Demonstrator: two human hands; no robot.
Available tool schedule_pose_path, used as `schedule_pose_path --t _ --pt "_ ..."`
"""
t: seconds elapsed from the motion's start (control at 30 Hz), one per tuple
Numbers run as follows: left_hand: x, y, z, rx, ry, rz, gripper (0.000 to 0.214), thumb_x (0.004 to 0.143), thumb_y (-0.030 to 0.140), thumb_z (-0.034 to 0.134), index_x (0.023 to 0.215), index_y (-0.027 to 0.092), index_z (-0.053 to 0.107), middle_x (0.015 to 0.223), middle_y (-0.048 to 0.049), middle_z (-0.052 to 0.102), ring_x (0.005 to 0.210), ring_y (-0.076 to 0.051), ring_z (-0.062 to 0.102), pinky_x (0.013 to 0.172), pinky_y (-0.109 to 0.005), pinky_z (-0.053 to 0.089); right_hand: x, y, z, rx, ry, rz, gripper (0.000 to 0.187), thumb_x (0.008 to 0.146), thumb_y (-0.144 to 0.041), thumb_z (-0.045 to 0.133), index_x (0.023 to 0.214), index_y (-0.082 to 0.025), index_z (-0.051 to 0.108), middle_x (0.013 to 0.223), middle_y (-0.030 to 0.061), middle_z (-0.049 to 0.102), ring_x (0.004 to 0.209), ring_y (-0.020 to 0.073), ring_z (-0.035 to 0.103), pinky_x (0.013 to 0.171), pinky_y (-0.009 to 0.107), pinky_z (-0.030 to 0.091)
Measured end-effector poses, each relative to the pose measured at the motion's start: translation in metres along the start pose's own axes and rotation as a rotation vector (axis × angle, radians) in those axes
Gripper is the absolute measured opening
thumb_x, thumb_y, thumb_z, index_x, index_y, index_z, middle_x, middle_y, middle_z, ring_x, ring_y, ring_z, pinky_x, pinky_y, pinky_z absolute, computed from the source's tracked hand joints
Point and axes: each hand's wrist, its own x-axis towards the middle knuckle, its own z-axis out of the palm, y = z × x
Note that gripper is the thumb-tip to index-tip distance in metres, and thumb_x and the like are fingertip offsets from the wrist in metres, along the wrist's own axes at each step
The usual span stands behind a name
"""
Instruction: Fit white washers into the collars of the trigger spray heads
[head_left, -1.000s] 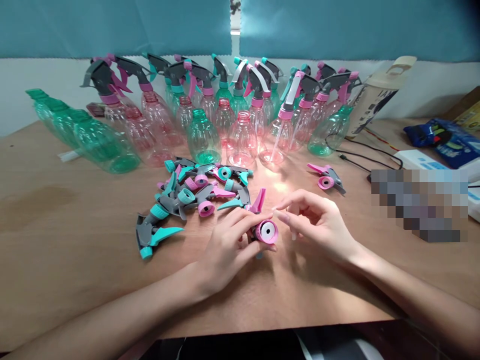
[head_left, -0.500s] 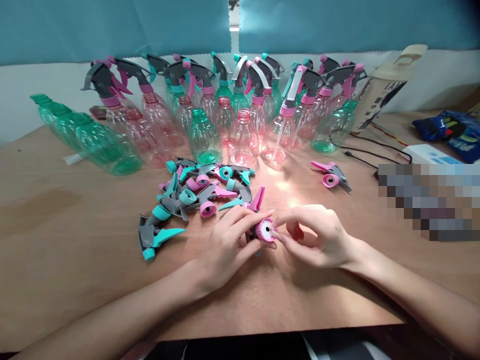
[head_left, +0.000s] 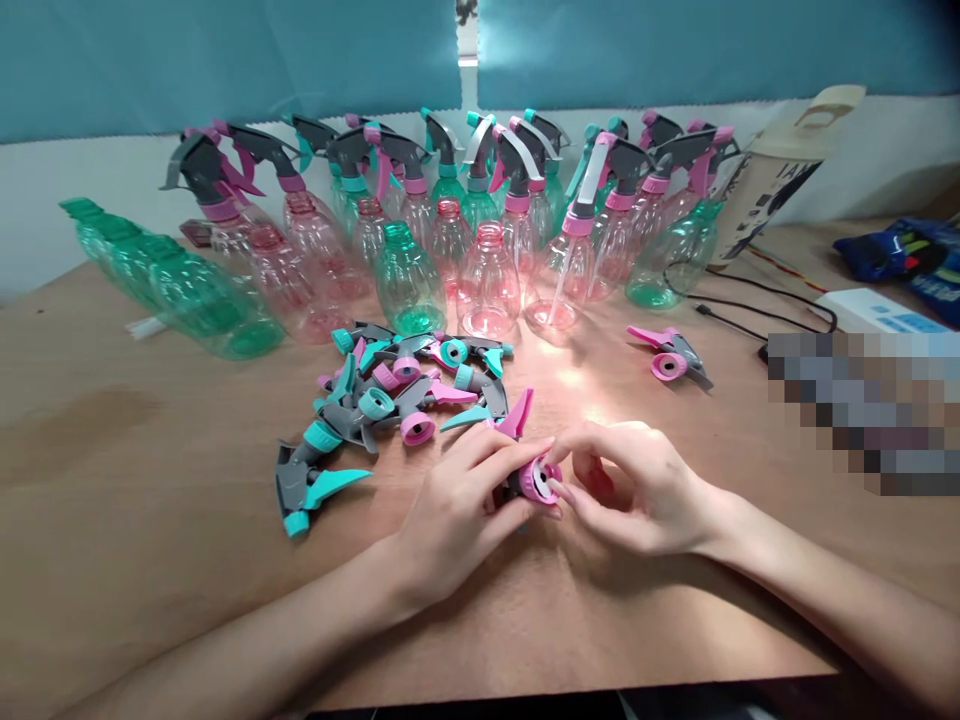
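Note:
My left hand (head_left: 456,515) is closed around a grey and pink trigger spray head (head_left: 517,415), its pink collar turned toward my right hand. Inside that collar sits a white ring washer (head_left: 541,474), which looks slightly tilted. The thumb and fingertips of my right hand (head_left: 641,490) pinch at the washer's edge, at the collar's mouth. Most of the spray head's body is hidden by my left fingers. Just beyond my left hand lies a pile of loose spray heads (head_left: 416,428) in pink, turquoise and grey.
Pink and green bottles stand in rows at the back, such as an open pink bottle (head_left: 489,285); many carry spray heads. Green bottles (head_left: 217,300) line the left. One loose spray head (head_left: 670,362), a black cable (head_left: 757,278) and a beige tumbler (head_left: 787,165) are at the right.
The white washer, earlier flat in the collar, now appears tilted under my right fingertips. The view has shifted slightly; both hands keep their hold.

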Motion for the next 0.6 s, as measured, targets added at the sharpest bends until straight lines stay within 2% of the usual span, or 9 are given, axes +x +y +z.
schedule_pose_path --t 0.33,0.6 --pt "-0.0019 -0.0014 -0.0002 -0.006 -0.023 -0.020 0.030 0.087 0.020 0.063 0.116 0.016 0.062 0.092 -0.0056 0.063 0.085 -0.017 0.059 0.080 -0.032 0.051 0.0000 0.0006 0.0006 0.011 -0.010 -0.003 0.024 0.077 -0.006 0.059 0.097 -0.019 0.057 0.056 -0.0091 0.048 0.044 0.0042 0.042 0.047 0.016 0.035" --pt "-0.0019 -0.0016 -0.0002 -0.048 -0.025 -0.029 0.030 0.086 0.021 0.065 0.116 0.017 0.062 0.091 -0.0042 0.062 0.082 -0.016 0.058 0.074 -0.028 0.051 0.0006 0.0002 0.0013 0.057 -0.028 0.009 0.024 0.077 -0.005 0.058 0.096 -0.018 0.057 0.056 -0.0095 0.046 0.045 0.0035 0.040 0.047 0.015 0.035"
